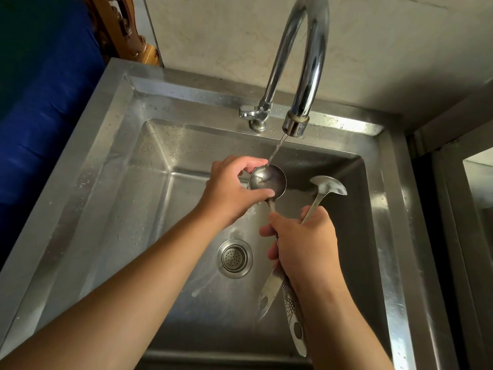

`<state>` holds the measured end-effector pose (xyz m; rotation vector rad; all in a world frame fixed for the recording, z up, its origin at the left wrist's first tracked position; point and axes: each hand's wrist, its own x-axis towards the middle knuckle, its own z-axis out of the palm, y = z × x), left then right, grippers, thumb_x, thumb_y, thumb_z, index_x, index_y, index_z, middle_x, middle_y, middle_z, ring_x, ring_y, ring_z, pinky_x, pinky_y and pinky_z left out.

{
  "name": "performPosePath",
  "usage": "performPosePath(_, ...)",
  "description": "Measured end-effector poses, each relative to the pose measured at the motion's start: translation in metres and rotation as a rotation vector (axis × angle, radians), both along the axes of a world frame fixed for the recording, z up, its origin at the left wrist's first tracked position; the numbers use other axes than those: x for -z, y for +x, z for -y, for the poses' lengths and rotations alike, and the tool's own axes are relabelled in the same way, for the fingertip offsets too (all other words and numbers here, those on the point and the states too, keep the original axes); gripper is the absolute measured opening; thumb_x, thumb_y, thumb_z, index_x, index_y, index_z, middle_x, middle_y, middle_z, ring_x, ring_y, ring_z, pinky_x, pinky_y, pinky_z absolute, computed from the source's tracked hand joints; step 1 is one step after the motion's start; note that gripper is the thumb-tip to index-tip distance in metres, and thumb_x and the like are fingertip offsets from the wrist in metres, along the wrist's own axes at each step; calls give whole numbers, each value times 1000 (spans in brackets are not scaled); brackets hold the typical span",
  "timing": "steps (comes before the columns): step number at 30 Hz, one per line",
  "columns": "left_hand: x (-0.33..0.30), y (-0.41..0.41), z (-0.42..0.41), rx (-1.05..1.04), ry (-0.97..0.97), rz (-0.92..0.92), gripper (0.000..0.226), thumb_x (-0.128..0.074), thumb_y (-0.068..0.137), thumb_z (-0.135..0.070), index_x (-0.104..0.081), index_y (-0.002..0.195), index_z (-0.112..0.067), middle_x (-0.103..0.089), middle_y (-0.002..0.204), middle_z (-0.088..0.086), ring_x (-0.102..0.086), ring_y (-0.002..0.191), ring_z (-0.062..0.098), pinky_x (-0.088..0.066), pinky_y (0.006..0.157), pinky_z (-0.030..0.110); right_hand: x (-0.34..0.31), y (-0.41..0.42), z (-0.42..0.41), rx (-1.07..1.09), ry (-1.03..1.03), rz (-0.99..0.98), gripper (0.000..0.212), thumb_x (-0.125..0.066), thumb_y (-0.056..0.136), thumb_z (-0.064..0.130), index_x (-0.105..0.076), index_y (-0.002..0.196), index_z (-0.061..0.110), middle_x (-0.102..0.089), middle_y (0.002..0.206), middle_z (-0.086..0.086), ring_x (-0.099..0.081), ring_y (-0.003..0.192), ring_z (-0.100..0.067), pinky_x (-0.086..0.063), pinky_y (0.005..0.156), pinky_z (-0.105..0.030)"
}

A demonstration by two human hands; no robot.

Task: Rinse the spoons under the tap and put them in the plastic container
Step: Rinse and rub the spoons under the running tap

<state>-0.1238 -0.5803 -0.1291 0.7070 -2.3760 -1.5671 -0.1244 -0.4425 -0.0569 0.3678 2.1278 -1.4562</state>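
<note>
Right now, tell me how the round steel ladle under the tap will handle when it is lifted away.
The round steel ladle is probably slippery: tap water runs over its bowl. It looks rigid metal, so it should not flex. The right hand also holds a second steel ladle, so the handles could slide against each other in that grip.

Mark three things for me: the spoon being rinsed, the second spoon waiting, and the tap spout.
Spoon being rinsed (268,180), head view, on its round bowl under the stream.
Second spoon (329,186), head view, on its bowl, right of the first.
Tap spout (295,125), head view, on the nozzle end.
</note>
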Motion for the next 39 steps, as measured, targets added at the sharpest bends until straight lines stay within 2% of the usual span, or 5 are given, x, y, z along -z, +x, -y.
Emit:
performPosePath(7, -5, -6, -9, -97, -45, -24, 53, -93, 49, -47, -65, 92, -34, -51, 81, -15, -54, 98, 24, -47, 91, 55, 0, 2, -3, -92, 80, -77, 22, -60, 91, 7, -52, 111, 8, -64, 48, 0, -46, 25, -2, -36, 28, -14)
performPosePath(14, -10, -18, -2, -141, -220, -57, 40, -90, 57, -50, -61, 74, -28, -48, 72, -15, -47, 89, 13, -31, 79, 35, -6, -2, -4, -132, 47, -65, 10, -57, 92, 7, -49, 98, 6, -66, 55, -2, -44, 26, -5, -34, 28, -16)
performPosePath(22, -26, -21, 18, -160, -117, -161, 8, -77, 84, -20, -78, 87, -13, -74, 89, 0, -65, 91, 18, -52, 89, 38, -10, -19, -1, -114, -79, -6, 23, -65, 88, 11, -57, 106, -2, -56, 37, 7, -43, 27, -6, -35, 29, -17)
performPosePath(26, -23, -12, 25, -96, 13, -133, 22, -68, 88, -13, -77, 103, -26, -72, 95, -13, -62, 82, -5, -45, 76, 4, -6, -24, -3, -84, -127, 86, 23, -66, 92, 19, -68, 87, -4, -54, 37, 3, -45, 30, -9, -39, 33, -19)
performPosePath(39, 3, -16, -1, -283, 947, -55, 21, -54, 95, 0, -72, 100, -11, -79, 88, 7, -75, 76, 16, -59, 66, 26, 19, -6, -2, 119, -381, 102, 40, -74, 92, 13, -36, 80, 18, -78, 73, -8, -54, 44, -12, -43, 39, -23)
